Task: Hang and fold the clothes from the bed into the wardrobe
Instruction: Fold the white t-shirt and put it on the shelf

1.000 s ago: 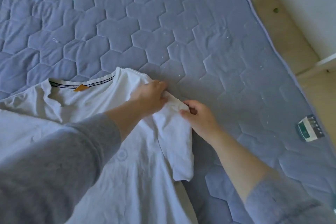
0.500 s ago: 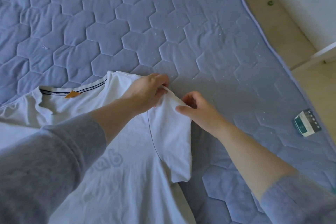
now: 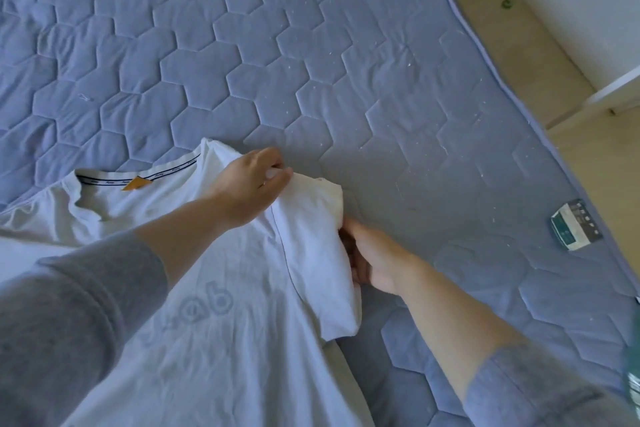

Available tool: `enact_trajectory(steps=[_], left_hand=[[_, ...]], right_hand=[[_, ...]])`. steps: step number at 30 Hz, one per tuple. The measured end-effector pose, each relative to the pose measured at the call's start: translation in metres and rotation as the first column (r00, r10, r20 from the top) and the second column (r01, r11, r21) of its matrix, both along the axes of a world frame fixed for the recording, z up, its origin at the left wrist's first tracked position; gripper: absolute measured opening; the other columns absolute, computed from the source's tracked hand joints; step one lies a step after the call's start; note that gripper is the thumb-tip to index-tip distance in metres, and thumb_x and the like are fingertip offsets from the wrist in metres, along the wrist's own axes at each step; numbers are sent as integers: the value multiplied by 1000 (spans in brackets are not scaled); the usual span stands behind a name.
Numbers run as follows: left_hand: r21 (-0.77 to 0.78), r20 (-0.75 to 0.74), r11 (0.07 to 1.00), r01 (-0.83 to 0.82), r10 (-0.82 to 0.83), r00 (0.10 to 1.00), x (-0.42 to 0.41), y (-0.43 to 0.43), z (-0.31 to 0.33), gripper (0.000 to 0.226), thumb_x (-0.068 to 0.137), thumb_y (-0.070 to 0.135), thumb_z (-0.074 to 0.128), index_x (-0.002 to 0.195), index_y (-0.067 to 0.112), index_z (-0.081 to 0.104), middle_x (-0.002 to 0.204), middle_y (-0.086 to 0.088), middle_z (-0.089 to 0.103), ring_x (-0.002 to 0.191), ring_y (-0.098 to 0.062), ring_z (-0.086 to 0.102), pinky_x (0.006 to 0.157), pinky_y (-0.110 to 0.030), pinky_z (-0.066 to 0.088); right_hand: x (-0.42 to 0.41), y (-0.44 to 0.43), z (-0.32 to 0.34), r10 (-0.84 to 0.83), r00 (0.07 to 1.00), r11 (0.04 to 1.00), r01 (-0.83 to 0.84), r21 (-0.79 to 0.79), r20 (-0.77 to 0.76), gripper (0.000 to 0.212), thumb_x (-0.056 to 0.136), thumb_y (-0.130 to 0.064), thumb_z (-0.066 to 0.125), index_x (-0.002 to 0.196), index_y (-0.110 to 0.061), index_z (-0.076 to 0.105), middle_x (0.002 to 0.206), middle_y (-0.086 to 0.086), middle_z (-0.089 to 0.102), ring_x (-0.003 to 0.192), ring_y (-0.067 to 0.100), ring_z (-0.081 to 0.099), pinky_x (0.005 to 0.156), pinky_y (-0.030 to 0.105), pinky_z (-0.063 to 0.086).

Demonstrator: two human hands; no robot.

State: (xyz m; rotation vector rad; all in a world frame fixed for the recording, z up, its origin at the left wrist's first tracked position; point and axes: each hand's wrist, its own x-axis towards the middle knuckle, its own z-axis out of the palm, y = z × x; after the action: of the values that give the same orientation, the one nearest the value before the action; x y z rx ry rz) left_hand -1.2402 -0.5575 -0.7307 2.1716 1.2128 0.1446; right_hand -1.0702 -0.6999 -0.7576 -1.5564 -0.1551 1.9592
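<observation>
Head view: your left hand (image 3: pixel 249 184) and right hand (image 3: pixel 374 256) pinch the soft white T-shirt sleeve (image 3: pixel 311 253); a hard tug could bunch it.

You are in a bedroom of a home: you stand over a bed (image 3: pixel 311 45) covered in blue quilting stitched in hexagons, with a white T-shirt (image 3: pixel 207 340) spread on it. Pale flooring (image 3: pixel 502 38) runs along its right edge, white furniture (image 3: pixel 588 10) stands beyond, and a small remote-like device (image 3: pixel 575 224) lies near that edge.
</observation>
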Motion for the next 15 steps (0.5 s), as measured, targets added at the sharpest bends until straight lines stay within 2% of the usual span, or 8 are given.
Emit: enact_trajectory(steps=[2,3,6,7,9,10,12,15], left_hand=[[-29,-27,1000,-6,5,1000,-6,0,1,31,98,36,45,77,14,50,78,3,51,71,-7,47,61,-22,35],[-42,-45,999,5,-7,999,-8,0,2,34,99,39,44,76,15,53,80,2,53,74,-7,48,63,-20,35],[-59,-57,998,5,-9,998,-13,-1,4,36,97,42,47,64,29,50,79,1,52,75,-2,48,63,-16,32],[-54,-56,998,-7,4,998,-13,-2,5,37,96,42,49,62,29,48,79,1,51,74,-2,48,62,-17,32],[-20,-62,1000,-24,23,998,-9,-3,4,36,95,41,52,67,18,53,82,-2,51,73,-10,49,61,-19,34],[7,-60,1000,-20,20,998,-5,-4,3,35,94,40,54,72,12,56,83,-3,52,75,-15,50,62,-15,34],[50,-16,999,-2,3,1000,6,-7,4,29,92,35,57,78,10,58,83,0,52,76,-14,48,63,-7,34],[48,58,999,17,-20,998,21,-9,4,15,91,26,61,82,15,59,83,9,48,74,0,49,61,-5,34]], right_hand=[[-2,-3,0,75,997,996,-75,43,6,31,92,-38,60,65,-23,57,52,-8,43,42,9,35,39,20,34],[-3,-4,0,66,998,995,-67,71,24,28,91,-31,62,65,-22,57,54,-6,45,44,9,37,41,20,35],[1,-1,6,-213,973,959,191,211,91,13,90,-15,62,78,-16,58,78,11,57,69,23,53,64,32,40],[8,0,10,-333,935,915,289,281,124,16,90,-11,60,75,-16,57,80,12,58,74,23,55,68,34,40],[25,1,22,-485,864,830,407,381,135,32,88,-7,56,60,-22,53,69,1,58,67,15,55,63,29,40],[33,-2,28,-508,854,808,427,405,112,38,89,-7,54,55,-23,49,64,-3,54,63,11,53,60,26,38],[45,-10,40,-482,873,800,405,442,74,36,86,-14,57,55,-25,42,62,-5,45,60,9,45,57,26,33],[43,-22,45,-316,940,886,245,394,126,29,76,-40,70,67,-22,50,60,-5,39,56,9,38,51,26,28]])
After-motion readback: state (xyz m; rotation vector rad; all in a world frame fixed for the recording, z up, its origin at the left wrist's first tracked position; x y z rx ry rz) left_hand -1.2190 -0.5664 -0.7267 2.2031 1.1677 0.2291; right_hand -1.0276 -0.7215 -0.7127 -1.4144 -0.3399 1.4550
